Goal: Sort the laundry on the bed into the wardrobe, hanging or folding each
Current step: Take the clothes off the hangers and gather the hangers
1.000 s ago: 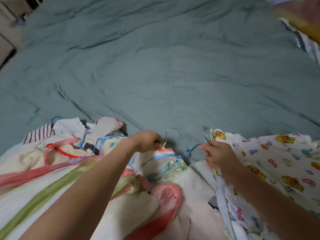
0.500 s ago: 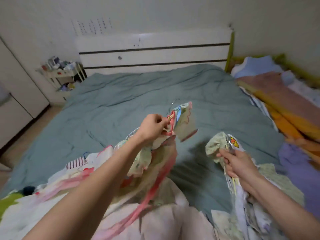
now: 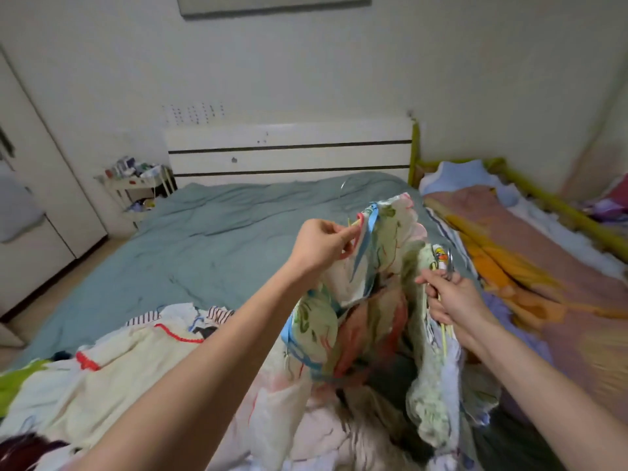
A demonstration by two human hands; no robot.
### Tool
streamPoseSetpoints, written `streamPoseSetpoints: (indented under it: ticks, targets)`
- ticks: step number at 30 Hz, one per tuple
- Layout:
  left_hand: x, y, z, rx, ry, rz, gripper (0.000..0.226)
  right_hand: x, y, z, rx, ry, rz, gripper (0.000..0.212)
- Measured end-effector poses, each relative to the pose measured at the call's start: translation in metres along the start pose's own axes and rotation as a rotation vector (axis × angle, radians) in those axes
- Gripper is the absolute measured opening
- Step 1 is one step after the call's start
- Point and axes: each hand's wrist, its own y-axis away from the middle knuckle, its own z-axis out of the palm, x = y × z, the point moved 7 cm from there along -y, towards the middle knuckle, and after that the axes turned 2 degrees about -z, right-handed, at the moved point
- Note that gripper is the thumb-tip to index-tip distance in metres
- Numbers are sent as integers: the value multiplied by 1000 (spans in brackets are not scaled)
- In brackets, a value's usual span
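Left hand: the left hand (image 3: 321, 248) is raised over the bed, thumb and fingers pinching the top of a bunch of hangers (image 3: 362, 232) with a pale green printed garment (image 3: 390, 239) on them.
Garment on the left: it hangs straight below and just right of that hand, long axis vertical, its top at the fingertips and its lower folds reaching down into the laundry pile (image 3: 142, 355). A wire hook (image 3: 345, 186) rises above the bunch; which way it faces I cannot tell.
Right hand: the right hand (image 3: 452, 297) is lower and to the right, fingers curled round the neck of a yellow hanger (image 3: 443, 321) carrying a cartoon-print garment (image 3: 438, 385).
Garment on the right: it drops below the hand, long axis near vertical, its printed collar standing just above the knuckles and touching the left-hand bundle.
Laundry pile: cream, striped and red-trimmed pieces heaped at the near end of the bed, under the left forearm.
Bed: a teal-grey cover (image 3: 204, 246) runs back to a white headboard (image 3: 289, 151).
Alongside: a second bed with a purple and orange blanket (image 3: 530, 253) on the right; a white wardrobe (image 3: 37, 185) on the left.
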Motion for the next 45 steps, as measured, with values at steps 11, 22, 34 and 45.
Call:
streamPoseSetpoints:
  ticks: [11,22,34,45]
  targets:
    - [-65,129,-25,-267,-498,-270,34,-16,43,12,-129,64,-19,26]
    - [-231,234,-76,-406,-479,-420,34,110,62,108,-271,179,210,36]
    - [-291,172,-216,-74,-383,-385,39,158,30,203,-159,387,213,35]
    - [-314,148,-274,223,-250,-466,39,161,36,299,-252,248,308,33]
